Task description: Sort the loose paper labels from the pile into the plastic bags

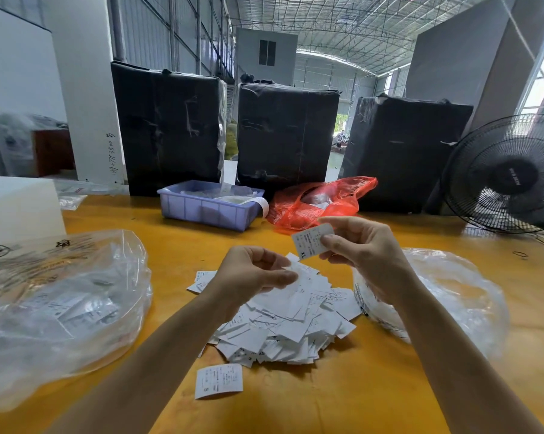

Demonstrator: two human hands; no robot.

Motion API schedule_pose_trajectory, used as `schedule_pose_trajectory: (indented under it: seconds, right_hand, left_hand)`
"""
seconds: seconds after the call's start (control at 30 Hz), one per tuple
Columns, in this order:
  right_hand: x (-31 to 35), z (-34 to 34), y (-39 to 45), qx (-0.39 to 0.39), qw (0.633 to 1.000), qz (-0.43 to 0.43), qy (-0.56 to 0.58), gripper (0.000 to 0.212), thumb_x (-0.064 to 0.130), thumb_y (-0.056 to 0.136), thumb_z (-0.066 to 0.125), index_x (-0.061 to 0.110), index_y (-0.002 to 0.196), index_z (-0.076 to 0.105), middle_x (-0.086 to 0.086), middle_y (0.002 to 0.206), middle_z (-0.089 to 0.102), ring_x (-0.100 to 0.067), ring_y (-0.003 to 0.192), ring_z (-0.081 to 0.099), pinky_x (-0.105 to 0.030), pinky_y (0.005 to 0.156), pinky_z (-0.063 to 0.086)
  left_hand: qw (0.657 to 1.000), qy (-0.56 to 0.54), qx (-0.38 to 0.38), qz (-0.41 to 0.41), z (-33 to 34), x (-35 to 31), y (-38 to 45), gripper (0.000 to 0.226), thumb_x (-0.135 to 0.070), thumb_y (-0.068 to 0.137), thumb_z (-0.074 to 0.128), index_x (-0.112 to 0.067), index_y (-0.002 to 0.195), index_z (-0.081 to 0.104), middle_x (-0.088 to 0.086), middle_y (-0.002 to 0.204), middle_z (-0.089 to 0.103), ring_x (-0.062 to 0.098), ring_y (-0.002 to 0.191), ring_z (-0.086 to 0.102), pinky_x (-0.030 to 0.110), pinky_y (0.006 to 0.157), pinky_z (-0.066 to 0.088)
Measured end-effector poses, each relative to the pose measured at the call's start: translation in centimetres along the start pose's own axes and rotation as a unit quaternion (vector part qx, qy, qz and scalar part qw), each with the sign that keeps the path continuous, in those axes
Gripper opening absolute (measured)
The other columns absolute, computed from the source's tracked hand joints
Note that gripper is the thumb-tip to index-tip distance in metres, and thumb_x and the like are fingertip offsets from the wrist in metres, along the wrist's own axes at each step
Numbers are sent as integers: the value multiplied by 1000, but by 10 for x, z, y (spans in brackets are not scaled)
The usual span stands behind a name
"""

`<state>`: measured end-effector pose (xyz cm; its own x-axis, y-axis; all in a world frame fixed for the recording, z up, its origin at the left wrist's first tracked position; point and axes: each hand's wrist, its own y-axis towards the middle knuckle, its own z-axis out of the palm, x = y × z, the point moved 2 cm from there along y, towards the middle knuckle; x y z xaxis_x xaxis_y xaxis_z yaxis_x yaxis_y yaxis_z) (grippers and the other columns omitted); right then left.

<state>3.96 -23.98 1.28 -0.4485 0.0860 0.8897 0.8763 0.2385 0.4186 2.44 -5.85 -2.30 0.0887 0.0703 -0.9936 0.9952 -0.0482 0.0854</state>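
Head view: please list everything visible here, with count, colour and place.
label pile: one, white, table centre
XL label: one, white, pinched in right hand
S label: one, white, alone, nearer than pile
plastic bags: two, clear, left and right of pile
tray: one, lilac, behind pile
red bag: one, beside tray
wrapped bales: three, black, table's far edge
fan: one, black, far right
table: one, yellow
left hand: pinches a label over pile
right hand: raised

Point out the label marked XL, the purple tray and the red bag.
XL label (312, 242), head view, middle of the paper.
Purple tray (206, 211), head view, front wall.
Red bag (349, 191), head view, upper right fold.
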Motion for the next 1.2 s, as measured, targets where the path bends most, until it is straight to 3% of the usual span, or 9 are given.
schedule_pose_trajectory:
  seconds: [0.13, 0.3, 0.53, 0.8, 0.93, 1.2]
  right_hand:
    - [0, 3, 0, -2, 1000, 0, 8, 15, 6, 83, 65, 19, 91, 68, -7, 85, 71, -13, 70, 71, -17, 61, 54]
    - [-4, 6, 1, -2, 999, -1, -39, 16, 6, 84, 66, 13, 98, 67, -7, 85, 70, -18, 73, 71, -18, 62, 56]
    - [-6, 11, 0, -14, 994, -37, -102, 14, 5, 84, 67, 15, 94, 65, -6, 86, 69, -11, 70, 70, -16, 59, 54]
    - [-8, 14, 1, -28, 985, -70, -156, 15, 7, 84, 68, 15, 97, 65, -5, 88, 70, -14, 75, 71, -22, 63, 58]
    - [-8, 14, 1, -11, 983, -62, -170, 15, 8, 83, 69, 11, 98, 66, -7, 90, 70, -17, 76, 72, -26, 65, 59]
    - [-4, 7, 0, 16, 982, -55, -178, 14, 4, 82, 70, 14, 91, 67, -3, 88, 70, -15, 73, 71, -20, 62, 56]
  left_hand:
    - [1000, 6, 6, 2, 0, 0, 0, 19, -5, 68, 80, -12, 80, 68, 1, 73, 71, 9, 63, 65, 27, 72, 52]
    - [1000, 5, 4, 0, 0, 0, 0, 17, -6, 69, 80, -11, 80, 68, -1, 70, 71, 6, 59, 64, 22, 66, 51]
    - [1000, 13, 4, 4, -1, 1, 0, 20, -5, 67, 81, -11, 81, 68, -1, 69, 71, 8, 59, 65, 26, 71, 52]
    - [999, 28, 17, 4, 0, 2, 1, 21, -9, 65, 83, -9, 80, 68, 1, 68, 72, 9, 60, 66, 28, 72, 54]
    - [1000, 16, 15, -3, -2, 2, 2, 21, -8, 66, 82, -6, 82, 69, 4, 71, 72, 9, 60, 67, 24, 67, 54]
    - [999, -26, 23, -11, -6, -1, 2, 16, -5, 70, 77, -7, 83, 69, 7, 76, 74, 14, 64, 70, 18, 61, 55]
